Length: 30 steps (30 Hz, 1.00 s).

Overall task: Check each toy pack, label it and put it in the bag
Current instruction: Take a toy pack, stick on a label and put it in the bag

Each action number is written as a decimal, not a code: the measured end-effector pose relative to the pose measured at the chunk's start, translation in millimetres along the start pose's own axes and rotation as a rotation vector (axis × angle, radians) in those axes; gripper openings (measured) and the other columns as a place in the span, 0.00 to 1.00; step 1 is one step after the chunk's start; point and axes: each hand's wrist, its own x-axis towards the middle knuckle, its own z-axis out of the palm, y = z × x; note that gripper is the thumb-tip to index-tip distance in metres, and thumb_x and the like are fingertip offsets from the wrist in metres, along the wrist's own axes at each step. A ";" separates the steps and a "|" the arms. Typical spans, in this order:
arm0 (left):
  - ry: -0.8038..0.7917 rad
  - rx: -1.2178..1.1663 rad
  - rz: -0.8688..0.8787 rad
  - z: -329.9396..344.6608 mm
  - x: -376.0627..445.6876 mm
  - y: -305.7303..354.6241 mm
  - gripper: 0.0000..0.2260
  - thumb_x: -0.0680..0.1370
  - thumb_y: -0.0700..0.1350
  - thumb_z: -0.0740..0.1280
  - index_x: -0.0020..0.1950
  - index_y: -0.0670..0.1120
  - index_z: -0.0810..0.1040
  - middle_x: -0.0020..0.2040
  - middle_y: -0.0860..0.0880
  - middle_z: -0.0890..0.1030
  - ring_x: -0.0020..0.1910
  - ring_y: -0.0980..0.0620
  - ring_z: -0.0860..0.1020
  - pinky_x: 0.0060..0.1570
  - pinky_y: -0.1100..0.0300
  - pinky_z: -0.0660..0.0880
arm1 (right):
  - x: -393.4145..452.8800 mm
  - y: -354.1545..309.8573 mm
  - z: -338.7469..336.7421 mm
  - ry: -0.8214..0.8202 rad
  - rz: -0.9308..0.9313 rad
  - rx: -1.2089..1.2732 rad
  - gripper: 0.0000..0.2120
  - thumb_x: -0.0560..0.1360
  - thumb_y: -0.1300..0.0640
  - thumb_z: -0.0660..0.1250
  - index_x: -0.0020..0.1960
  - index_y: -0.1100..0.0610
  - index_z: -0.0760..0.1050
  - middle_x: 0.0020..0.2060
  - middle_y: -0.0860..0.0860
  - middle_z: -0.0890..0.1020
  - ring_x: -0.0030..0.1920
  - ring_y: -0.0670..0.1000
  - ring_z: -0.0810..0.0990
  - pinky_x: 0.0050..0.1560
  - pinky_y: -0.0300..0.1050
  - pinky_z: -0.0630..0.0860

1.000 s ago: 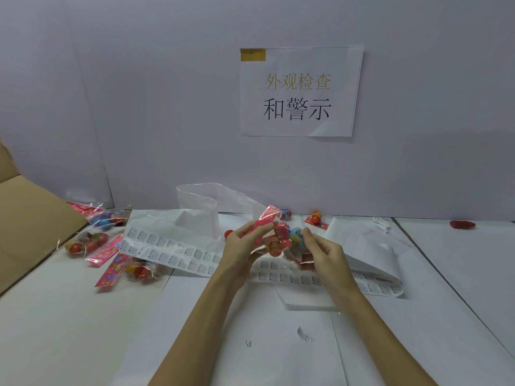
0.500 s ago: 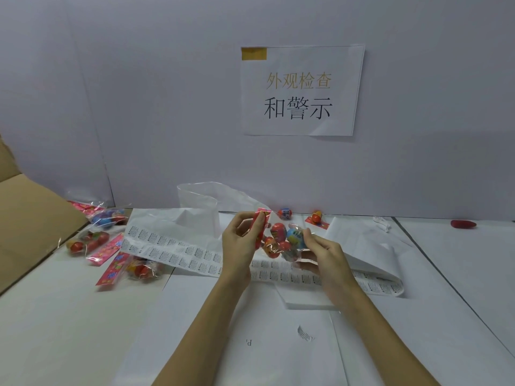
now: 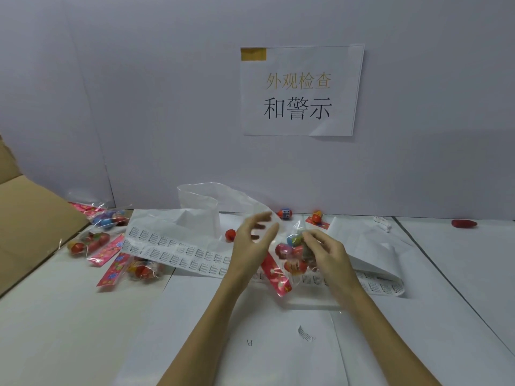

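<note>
Item: toy pack (image 3: 292, 254), now lowered onto the label strip (image 3: 178, 250), my right hand (image 3: 326, 252) pinching it, left hand (image 3: 253, 240) let go, fingers spread; inspection seemingly done, labelling next.

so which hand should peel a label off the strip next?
Probably the left hand: it is open and holds nothing, just above the label strip. The right hand has its grip on the toy pack.
</note>
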 end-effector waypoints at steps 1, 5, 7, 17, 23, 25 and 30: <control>-0.093 0.007 -0.018 0.9 -1.8 1.9 0.11 0.78 0.57 0.72 0.59 0.57 0.84 0.53 0.58 0.85 0.53 0.56 0.83 0.49 0.66 0.78 | -0.8 -0.9 0.9 -0.013 -0.005 0.003 0.14 0.81 0.45 0.66 0.51 0.53 0.85 0.36 0.47 0.86 0.37 0.44 0.84 0.35 0.35 0.78; -0.135 -0.079 -0.054 1.9 -3.7 0.9 0.07 0.78 0.55 0.75 0.47 0.52 0.88 0.45 0.52 0.87 0.44 0.54 0.85 0.42 0.66 0.79 | -1.4 -3.2 0.8 -0.031 0.021 0.012 0.20 0.79 0.40 0.66 0.48 0.56 0.86 0.36 0.50 0.86 0.35 0.45 0.82 0.34 0.36 0.76; -0.034 -0.143 -0.091 -1.7 -1.4 1.4 0.05 0.77 0.51 0.76 0.46 0.51 0.88 0.44 0.51 0.87 0.41 0.55 0.85 0.40 0.67 0.77 | -1.1 -2.8 -1.6 -0.036 0.032 0.019 0.16 0.81 0.43 0.66 0.51 0.52 0.87 0.42 0.51 0.89 0.41 0.48 0.86 0.37 0.37 0.78; 0.235 0.019 0.140 -1.7 1.7 -0.3 0.08 0.74 0.56 0.77 0.50 0.55 0.88 0.55 0.52 0.80 0.54 0.52 0.79 0.55 0.59 0.77 | -2.9 4.9 -4.0 0.078 -0.158 -0.247 0.12 0.80 0.43 0.65 0.60 0.42 0.83 0.29 0.48 0.84 0.28 0.46 0.83 0.32 0.35 0.78; -0.005 -0.398 -0.246 -2.3 1.6 6.1 0.27 0.75 0.66 0.70 0.67 0.51 0.77 0.59 0.42 0.83 0.51 0.48 0.86 0.52 0.53 0.81 | -2.5 2.3 0.6 -0.157 -0.219 -0.105 0.18 0.80 0.61 0.71 0.67 0.45 0.82 0.59 0.42 0.86 0.56 0.47 0.86 0.60 0.45 0.82; -0.001 -0.381 -0.137 -3.9 1.2 1.8 0.28 0.72 0.55 0.79 0.70 0.55 0.75 0.62 0.42 0.82 0.51 0.49 0.86 0.49 0.56 0.81 | -3.6 1.5 1.3 -0.228 -0.192 -0.017 0.20 0.81 0.63 0.69 0.70 0.46 0.80 0.62 0.46 0.85 0.60 0.49 0.84 0.61 0.46 0.82; -0.076 -0.499 -0.015 -4.0 3.5 -1.5 0.35 0.74 0.43 0.79 0.74 0.66 0.68 0.59 0.45 0.85 0.56 0.42 0.86 0.50 0.56 0.83 | -3.7 -2.6 5.1 -0.076 -0.085 0.166 0.27 0.78 0.58 0.74 0.74 0.42 0.71 0.54 0.48 0.87 0.53 0.54 0.88 0.50 0.41 0.83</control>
